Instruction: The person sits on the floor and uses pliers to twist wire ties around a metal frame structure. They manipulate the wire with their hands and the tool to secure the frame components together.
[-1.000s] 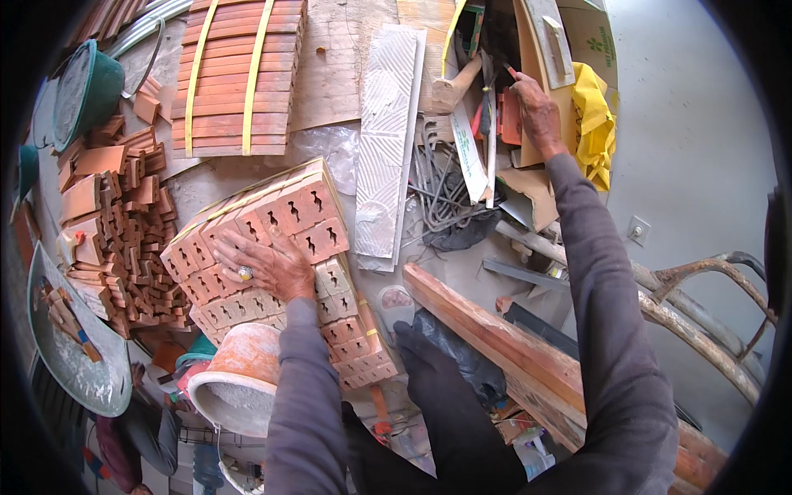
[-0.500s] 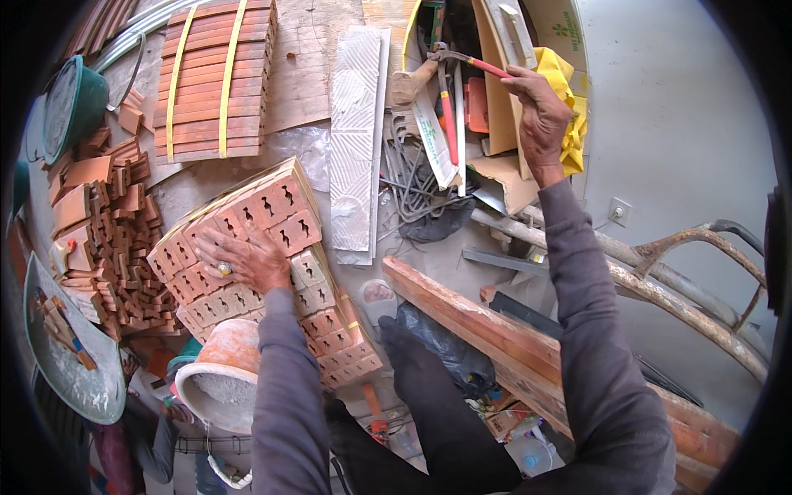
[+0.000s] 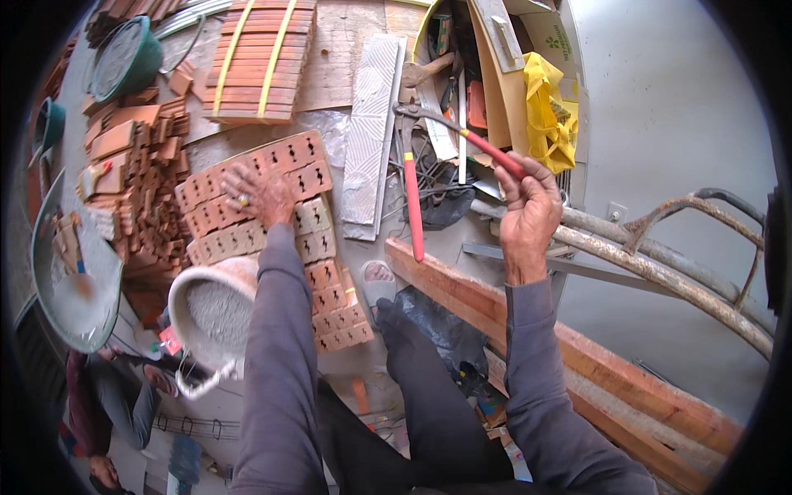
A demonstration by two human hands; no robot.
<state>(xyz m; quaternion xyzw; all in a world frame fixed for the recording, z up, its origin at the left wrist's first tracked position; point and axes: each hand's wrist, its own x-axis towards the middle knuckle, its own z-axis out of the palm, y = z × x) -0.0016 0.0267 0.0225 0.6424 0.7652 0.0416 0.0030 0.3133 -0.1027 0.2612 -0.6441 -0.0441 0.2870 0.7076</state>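
Right hand (image 3: 530,219), right of centre: fingers closed around the end of one red handle of a long-handled cutter (image 3: 488,150). Left hand (image 3: 257,194), left of centre: fingers spread flat, palm down on a brick stack (image 3: 313,216), gripping nothing. Cutter is centre-right in the frame, its head toward upper centre; free handle (image 3: 412,202) hangs down, lower end over the tip of a timber beam (image 3: 462,285) in the picture, can't tell if touching.

Step in hand looks like handling the cutter one-handed while leaning on the bricks. To do it well: grip firmly near the handle end, watch the loose handle since it could swing or snag on the timber, keep fingers away from the head, and keep weight on the left palm steady so the bricks don't shift.

Containers: pale bucket (image 3: 176,312), lower left of centre, holds grey powder or mix (image 3: 219,318). Green bucket (image 3: 148,54), upper left, also has grey stuff. Big basin (image 3: 99,260), far left, has wooden-handled tools in it. Smaller green pail (image 3: 51,124) above that: contents unclear. Cardboard box (image 3: 553,33), upper right, has a yellow bag (image 3: 549,107) beside it; contents mostly hidden.
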